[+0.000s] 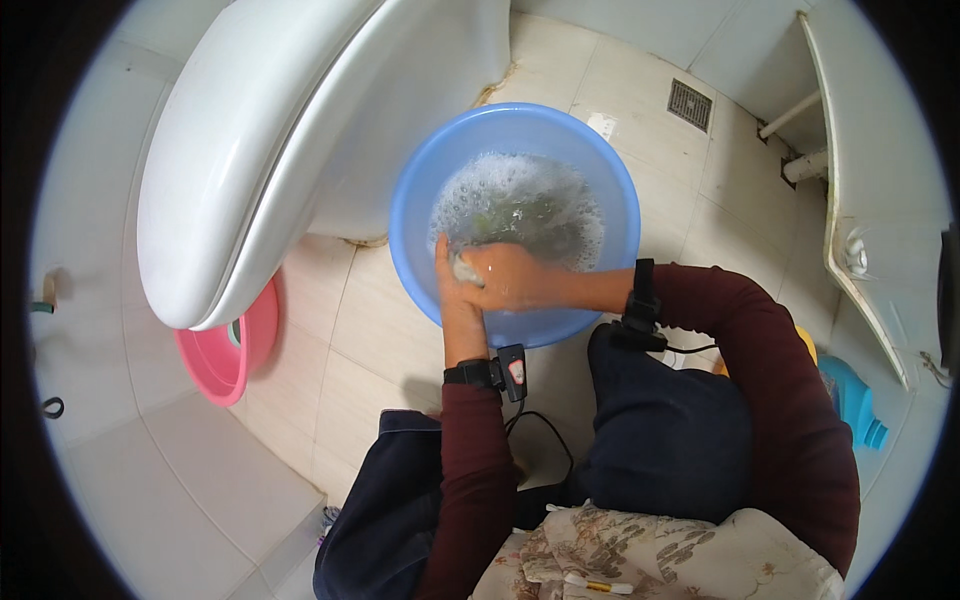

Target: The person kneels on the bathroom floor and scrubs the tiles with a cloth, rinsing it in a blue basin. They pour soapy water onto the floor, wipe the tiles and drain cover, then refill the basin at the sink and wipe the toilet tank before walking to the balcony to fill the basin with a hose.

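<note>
Before me a round blue plastic basin (514, 112) holds sudsy water (517, 176) with white foam around its surface. A dark greenish item (536, 217), perhaps cloth, lies under the water, its shape blurred. Over the basin's near left part my left hand (454, 289) and my right hand (514, 276) press together. Pinched between them is a small pale wet item (468, 270), which looks like cloth; most of it is hidden by my fingers. The right hand is slightly blurred and lies across the left palm.
At upper left stands a white toilet (247, 150) with its lid down, close to the basin. A pink plastic basin (232, 375) sits partly beneath it. On the right are a floor drain (689, 105), a white pipe (806, 166), an open panel (862, 187) and a blue plastic bottle (847, 397).
</note>
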The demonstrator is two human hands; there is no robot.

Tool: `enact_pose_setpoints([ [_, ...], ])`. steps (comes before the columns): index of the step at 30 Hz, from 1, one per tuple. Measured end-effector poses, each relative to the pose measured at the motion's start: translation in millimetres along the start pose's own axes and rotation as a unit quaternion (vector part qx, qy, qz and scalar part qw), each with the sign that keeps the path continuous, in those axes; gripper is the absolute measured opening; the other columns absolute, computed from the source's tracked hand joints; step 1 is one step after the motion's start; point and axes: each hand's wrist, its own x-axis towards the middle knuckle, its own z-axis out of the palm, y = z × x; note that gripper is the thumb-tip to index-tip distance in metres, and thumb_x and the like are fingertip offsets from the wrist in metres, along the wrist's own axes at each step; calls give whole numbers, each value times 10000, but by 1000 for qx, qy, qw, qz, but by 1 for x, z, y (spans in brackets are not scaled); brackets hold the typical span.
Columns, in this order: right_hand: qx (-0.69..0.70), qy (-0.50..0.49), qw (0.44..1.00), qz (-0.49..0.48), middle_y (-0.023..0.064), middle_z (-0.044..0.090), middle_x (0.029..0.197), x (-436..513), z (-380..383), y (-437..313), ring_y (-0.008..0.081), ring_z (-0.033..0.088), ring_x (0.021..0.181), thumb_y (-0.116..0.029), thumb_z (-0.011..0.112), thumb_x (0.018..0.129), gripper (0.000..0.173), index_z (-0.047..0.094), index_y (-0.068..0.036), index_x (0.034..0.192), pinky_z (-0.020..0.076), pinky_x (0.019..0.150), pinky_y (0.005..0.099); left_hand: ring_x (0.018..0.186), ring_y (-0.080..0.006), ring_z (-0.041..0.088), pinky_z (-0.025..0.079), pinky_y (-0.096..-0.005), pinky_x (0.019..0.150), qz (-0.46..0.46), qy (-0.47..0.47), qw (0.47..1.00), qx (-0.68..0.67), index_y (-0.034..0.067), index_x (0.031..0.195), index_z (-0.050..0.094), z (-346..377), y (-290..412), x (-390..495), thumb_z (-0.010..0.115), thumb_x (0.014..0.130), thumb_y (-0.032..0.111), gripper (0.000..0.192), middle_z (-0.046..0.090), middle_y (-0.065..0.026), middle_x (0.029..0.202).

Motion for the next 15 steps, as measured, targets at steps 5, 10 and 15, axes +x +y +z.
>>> enact_pose_setpoints([
  [5,-28,19,999,-16,167,610,648,11,-13,-23,334,600,587,-328,558,761,306,600,-40,666,473,539,430,1080,-263,517,440,-388,912,96,-8,994,52,88,1199,471,1,3,-8,465,896,432,459,536,-115,1169],
  [10,-138,28,990,-30,135,614,610,35,-25,-11,324,601,549,-353,512,817,354,618,-66,639,470,503,437,1094,-249,513,432,-386,925,99,-51,989,96,86,1203,474,22,-4,2,474,901,436,462,534,-104,1178],
  [15,-111,85,987,83,173,604,809,43,-47,25,308,585,757,-368,457,850,396,631,-40,710,468,661,444,1108,-235,508,424,-383,939,201,-101,898,377,85,1206,478,60,-13,7,482,906,441,465,532,-93,1188],
])
